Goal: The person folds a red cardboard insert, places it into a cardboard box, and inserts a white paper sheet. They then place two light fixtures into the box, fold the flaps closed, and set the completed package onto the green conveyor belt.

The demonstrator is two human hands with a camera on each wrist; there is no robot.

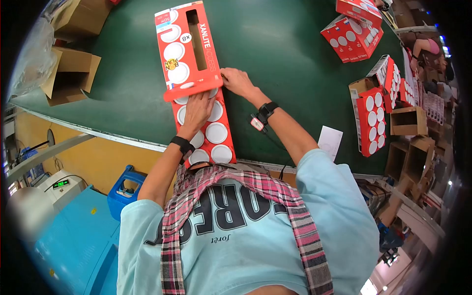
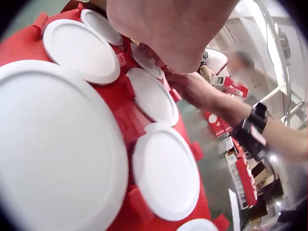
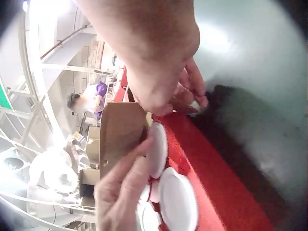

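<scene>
A long red tray [image 1: 207,132] holds two rows of white round discs [image 1: 216,132], its far end inside the open end of a printed red box [image 1: 213,54] with a cut-out window. My left hand [image 1: 199,112] lies over the discs at the box mouth. In the right wrist view, fingers of that left hand [image 3: 122,190] reach straight to a white disc [image 3: 158,149] beside the raised cardboard flap [image 3: 122,132]. My right hand [image 1: 237,81] grips the box's right side at the mouth, its fingers curled at the edge; the thumb is mostly hidden.
More red boxes [image 1: 351,39] stand at the far right of the green table [image 1: 275,44], with another disc-filled box [image 1: 371,120] nearer. A white paper [image 1: 330,142] lies close by. Open cardboard cartons [image 1: 71,73] sit at left. A blue jug [image 1: 125,191] stands below the table edge.
</scene>
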